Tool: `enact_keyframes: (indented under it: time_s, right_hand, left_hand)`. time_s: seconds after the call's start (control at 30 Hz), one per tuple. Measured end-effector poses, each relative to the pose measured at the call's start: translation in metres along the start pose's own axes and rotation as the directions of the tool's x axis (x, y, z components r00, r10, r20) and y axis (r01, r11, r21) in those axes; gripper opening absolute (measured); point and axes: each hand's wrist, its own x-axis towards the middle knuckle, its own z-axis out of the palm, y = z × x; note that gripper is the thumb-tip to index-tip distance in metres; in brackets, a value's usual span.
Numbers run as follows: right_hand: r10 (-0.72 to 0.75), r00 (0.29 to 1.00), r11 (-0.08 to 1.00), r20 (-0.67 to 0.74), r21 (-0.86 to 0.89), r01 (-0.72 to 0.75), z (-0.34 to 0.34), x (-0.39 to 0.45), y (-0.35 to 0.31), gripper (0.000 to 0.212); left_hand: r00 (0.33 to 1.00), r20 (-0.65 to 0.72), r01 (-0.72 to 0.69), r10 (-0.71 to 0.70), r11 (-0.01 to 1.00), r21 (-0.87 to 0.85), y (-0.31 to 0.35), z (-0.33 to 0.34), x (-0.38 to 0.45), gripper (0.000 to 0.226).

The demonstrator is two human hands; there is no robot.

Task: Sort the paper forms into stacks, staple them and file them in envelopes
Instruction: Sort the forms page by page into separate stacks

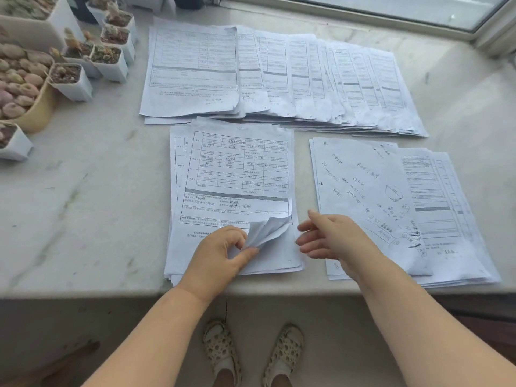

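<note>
Marble counter [83,177] holds three groups of paper forms. At its front edge, the left hand [220,255] pinches the curled lower corners of the middle stack [234,174]. The right hand [332,236] hovers beside it, fingers relaxed and holding nothing.

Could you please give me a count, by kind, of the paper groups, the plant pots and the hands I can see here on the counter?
Paper groups: 3, the fanned row at the back, the near middle stack, the near right stack
Plant pots clearly visible: about 9, such as a small white pot and the yellow bowl; more may be cut off
Hands: 2, left hand, right hand
Total: about 14
</note>
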Motion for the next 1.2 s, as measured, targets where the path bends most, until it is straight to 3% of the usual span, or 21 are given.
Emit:
enact_keyframes:
  time_s: [0.07, 0.13, 0.2, 0.33, 0.43, 0.6, 0.7, 0.77, 0.87, 0.93, 1.03, 1.13, 1.2]
  right_hand:
    - [0.169, 0.977, 0.986, 0.133, -0.019, -0.168, 0.007, 0.000, -0.008, 0.049]
    - [0.233, 0.956, 0.972, 0.180, -0.051, -0.227, 0.015, 0.004, -0.009, 0.059]
    - [0.238, 0.951, 0.971, 0.196, -0.055, -0.231, 0.019, 0.009, -0.006, 0.056]
    - [0.197, 0.940, 0.963, 0.278, 0.123, -0.238, 0.018, 0.016, 0.003, 0.024]
    - [0.164, 0.935, 0.947, 0.314, 0.214, -0.238, 0.015, 0.020, 0.014, 0.026]
    - [0.151, 0.933, 0.948, 0.327, 0.221, -0.231, 0.014, 0.023, 0.018, 0.025]
    - [0.148, 0.926, 0.946, 0.347, 0.223, -0.235, 0.014, 0.024, 0.017, 0.029]
    - [0.152, 0.919, 0.947, 0.364, 0.214, -0.241, 0.014, 0.025, 0.013, 0.034]
    - [0.154, 0.913, 0.970, 0.378, 0.118, -0.213, 0.016, 0.025, 0.010, 0.028]
    - [0.107, 0.930, 0.993, 0.351, 0.000, -0.115, 0.019, 0.023, 0.012, 0.021]
    - [-0.012, 0.963, 0.996, 0.270, -0.086, 0.036, 0.024, 0.013, 0.011, 0.031]
    - [-0.195, 0.960, 0.967, 0.201, -0.124, 0.222, 0.014, 0.001, 0.004, 0.028]
    - [-0.325, 0.933, 0.933, 0.156, -0.108, 0.343, -0.001, -0.002, -0.004, 0.021]
  left_hand:
    - [1.000, 0.008, 0.015, -0.015, 1.000, -0.019, -0.001, 0.000, 0.000, 0.036]
    - [1.000, 0.015, 0.014, -0.014, 0.999, -0.042, -0.001, 0.000, -0.002, 0.036]
    - [1.000, 0.020, 0.002, -0.001, 0.999, -0.047, -0.001, 0.000, -0.003, 0.036]
    - [0.997, 0.030, -0.071, 0.071, 0.997, 0.014, -0.004, 0.001, -0.003, 0.029]
    - [0.997, 0.019, -0.077, 0.076, 0.994, 0.071, -0.005, 0.003, -0.005, 0.026]
    - [0.997, 0.043, -0.059, 0.057, 0.997, 0.052, -0.002, 0.001, -0.007, 0.023]
    - [0.980, 0.190, -0.057, 0.049, 0.998, 0.035, 0.000, -0.002, -0.011, 0.046]
    - [0.953, 0.284, -0.137, 0.102, 0.985, 0.107, -0.003, -0.002, -0.014, 0.057]
    - [0.954, 0.289, -0.119, 0.082, 0.987, 0.112, -0.004, -0.005, -0.014, 0.057]
    - [0.967, 0.252, -0.038, 0.023, 0.998, 0.058, 0.002, -0.007, -0.013, 0.047]
    - [0.997, 0.081, -0.011, 0.005, 0.997, 0.070, 0.012, -0.017, -0.012, 0.028]
    - [0.979, -0.193, -0.009, 0.071, 0.952, 0.305, 0.021, -0.040, -0.006, 0.057]
    - [0.922, -0.371, 0.208, -0.107, 0.947, 0.244, 0.033, -0.058, 0.006, 0.082]
